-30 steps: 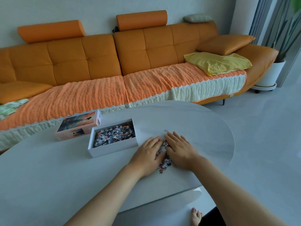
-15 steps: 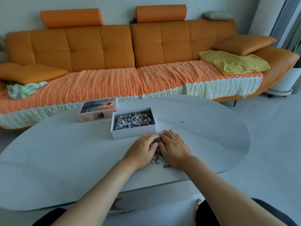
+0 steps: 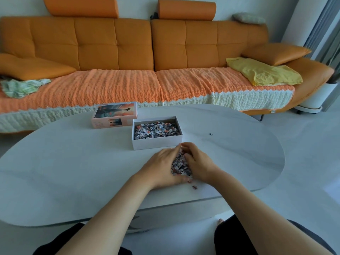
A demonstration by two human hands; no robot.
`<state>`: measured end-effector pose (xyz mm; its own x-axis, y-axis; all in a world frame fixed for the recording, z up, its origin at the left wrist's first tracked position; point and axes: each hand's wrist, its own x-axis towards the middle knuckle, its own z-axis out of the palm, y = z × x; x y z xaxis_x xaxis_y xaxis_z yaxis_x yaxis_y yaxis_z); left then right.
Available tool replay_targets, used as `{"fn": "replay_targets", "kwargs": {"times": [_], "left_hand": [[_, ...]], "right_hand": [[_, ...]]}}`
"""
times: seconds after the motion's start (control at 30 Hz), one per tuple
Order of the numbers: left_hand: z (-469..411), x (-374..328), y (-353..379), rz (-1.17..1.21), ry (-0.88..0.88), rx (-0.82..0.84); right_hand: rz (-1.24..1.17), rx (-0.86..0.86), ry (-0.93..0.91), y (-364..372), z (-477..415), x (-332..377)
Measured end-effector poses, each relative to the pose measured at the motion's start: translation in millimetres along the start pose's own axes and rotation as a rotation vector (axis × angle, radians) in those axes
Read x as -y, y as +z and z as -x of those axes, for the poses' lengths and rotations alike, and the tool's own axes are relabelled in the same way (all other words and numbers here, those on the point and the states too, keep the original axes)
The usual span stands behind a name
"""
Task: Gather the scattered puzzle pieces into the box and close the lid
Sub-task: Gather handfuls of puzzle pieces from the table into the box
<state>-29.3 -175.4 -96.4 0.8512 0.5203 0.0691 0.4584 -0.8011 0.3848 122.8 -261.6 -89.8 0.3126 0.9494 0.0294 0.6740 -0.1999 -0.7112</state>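
Note:
An open white box stands on the pale oval table, partly filled with small puzzle pieces. Its lid, printed with an orange picture, lies behind it to the left. Just in front of the box, my left hand and my right hand cup a heap of puzzle pieces between them, fingertips nearly meeting at the box's front wall. A few loose pieces lie near my right wrist. One stray piece lies farther right on the table.
An orange sofa with a knitted throw runs along the far side of the table. A yellow cloth lies on its right end. A white plant pot stands on the floor at the right. My knees show under the table's near edge.
My hands have drawn together and scooped the pieces into a raised heap, closer to the box. The camera has swung left and tilted down.

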Motion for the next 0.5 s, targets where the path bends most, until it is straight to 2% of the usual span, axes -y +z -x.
{"fn": "replay_targets", "kwargs": {"times": [0.1,0.17,0.23,0.3,0.37,0.5], "left_hand": [[-6,3,-13,0.008,0.056,-0.062],[-12,5,-19,-0.029,0.115,-0.242],[-19,8,-23,-0.169,0.099,-0.376],[-25,15,-21,-0.294,-0.037,-0.322],[-31,25,-16,-0.318,-0.14,-0.18],[-44,34,-11,-0.251,-0.11,-0.115]], "right_hand": [[0.026,0.0,0.012,-14,-7,-4],[0.145,-0.025,-0.012,-25,-16,-12],[0.288,-0.042,-0.017,-35,-28,-26],[0.402,-0.035,0.04,-44,-40,-41],[0.457,-0.011,0.121,-51,-49,-55],[0.484,0.049,0.158,-55,-56,-67]]}}
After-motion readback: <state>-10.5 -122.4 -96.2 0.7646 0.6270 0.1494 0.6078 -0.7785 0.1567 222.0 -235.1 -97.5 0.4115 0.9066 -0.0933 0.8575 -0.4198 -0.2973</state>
